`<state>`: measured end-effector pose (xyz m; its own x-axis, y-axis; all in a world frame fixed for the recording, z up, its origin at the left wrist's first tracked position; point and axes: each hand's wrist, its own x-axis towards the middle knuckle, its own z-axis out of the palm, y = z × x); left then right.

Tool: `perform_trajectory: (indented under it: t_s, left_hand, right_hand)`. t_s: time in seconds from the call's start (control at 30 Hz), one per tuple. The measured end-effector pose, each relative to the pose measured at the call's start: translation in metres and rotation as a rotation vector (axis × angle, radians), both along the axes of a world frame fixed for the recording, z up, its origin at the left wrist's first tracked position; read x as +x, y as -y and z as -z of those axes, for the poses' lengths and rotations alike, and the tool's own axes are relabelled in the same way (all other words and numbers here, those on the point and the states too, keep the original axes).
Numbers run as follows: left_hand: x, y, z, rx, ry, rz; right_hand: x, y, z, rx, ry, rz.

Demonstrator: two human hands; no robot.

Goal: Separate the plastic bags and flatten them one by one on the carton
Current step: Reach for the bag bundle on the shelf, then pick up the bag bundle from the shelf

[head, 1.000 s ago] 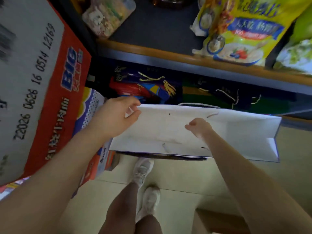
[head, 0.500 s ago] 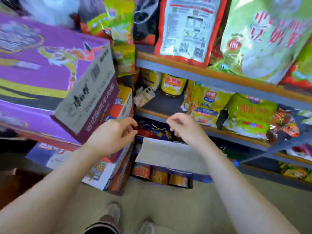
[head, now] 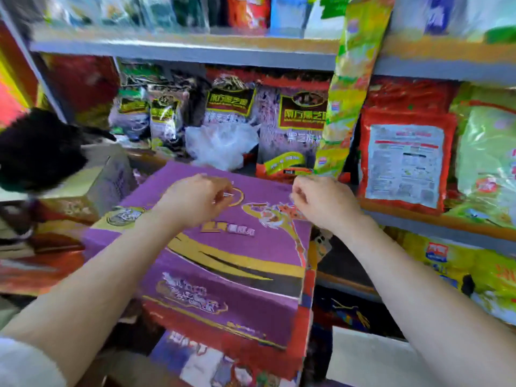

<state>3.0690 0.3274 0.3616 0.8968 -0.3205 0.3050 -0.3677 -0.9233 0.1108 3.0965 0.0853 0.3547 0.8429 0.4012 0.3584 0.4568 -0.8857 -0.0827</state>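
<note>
Translucent white plastic bags [head: 222,145] sit crumpled on the shelf [head: 435,219], just beyond the fingers of both hands and apart from them, bunched with no clear long axis. Left hand [head: 195,199] and right hand [head: 324,201] hover over the purple carton [head: 237,255], fingers loosely curled; blur hides whether they pinch anything.

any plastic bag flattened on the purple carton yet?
No, the purple carton top shows only its print; the crumpled white plastic bag sits behind it on the shelf.
</note>
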Motion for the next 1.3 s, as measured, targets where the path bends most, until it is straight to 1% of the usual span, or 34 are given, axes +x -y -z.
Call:
perform_trajectory:
  t_s: [0.07,0.13,0.23,0.3,0.37,0.57,0.73,0.8,0.87,0.93,0.97,1.03,1.1,1.13,1.2,1.27,1.3]
  left_hand:
    - [0.033,-0.034,-0.008,0.183,-0.021,-0.066]
    - [0.064,-0.062,-0.013,0.321,-0.040,-0.083]
    - [0.109,-0.098,-0.014,0.441,-0.090,-0.090]
    - [0.136,-0.118,-0.009,0.458,-0.106,-0.086]
    - [0.161,-0.134,-0.002,0.448,-0.111,-0.092]
    - [0.214,-0.164,0.032,0.374,-0.080,-0.073]
    - [0.234,-0.177,0.048,0.280,-0.037,-0.047]
    - [0.239,-0.179,0.051,0.255,-0.011,-0.043]
    - [0.241,-0.177,0.052,0.240,-0.009,-0.040]
    - [0.242,-0.174,0.051,0.222,0.000,-0.020]
    - [0.242,-0.173,0.049,0.207,0.014,-0.016]
    - [0.242,-0.168,0.041,0.175,0.040,-0.018]
    - [0.240,-0.159,0.028,0.142,0.047,-0.038]
    - [0.238,-0.153,0.021,0.100,0.091,-0.030]
    - [0.234,-0.139,0.010,0.028,0.249,0.064]
    - [0.226,-0.123,0.000,0.037,0.447,0.098]
    - [0.221,-0.114,-0.005,0.069,0.517,0.089]
  right_hand:
    - [0.026,-0.034,0.001,-0.047,-0.003,0.054]
    - [0.054,-0.063,0.004,-0.047,-0.043,0.130]
    - [0.098,-0.101,0.012,0.053,-0.152,0.177]
    - [0.131,-0.124,0.020,0.110,-0.206,0.192]
    - [0.166,-0.147,0.027,0.125,-0.211,0.226]
    - [0.256,-0.194,0.034,0.053,-0.039,0.326]
    - [0.310,-0.199,0.049,-0.016,-0.130,0.430]
    - [0.318,-0.198,0.056,-0.061,-0.128,0.489]
    - [0.320,-0.198,0.059,-0.117,-0.168,0.530]
    - [0.318,-0.198,0.055,-0.126,-0.190,0.554]
    - [0.316,-0.197,0.048,-0.077,-0.172,0.575]
    - [0.306,-0.193,0.025,0.120,-0.100,0.606]
    - [0.287,-0.185,-0.001,0.279,0.012,0.553]
    - [0.275,-0.181,-0.014,0.325,0.060,0.510]
    - [0.249,-0.173,-0.031,0.333,0.123,0.417]
    - [0.222,-0.165,-0.037,0.303,0.120,0.306]
    - [0.207,-0.162,-0.038,0.311,0.108,0.238]
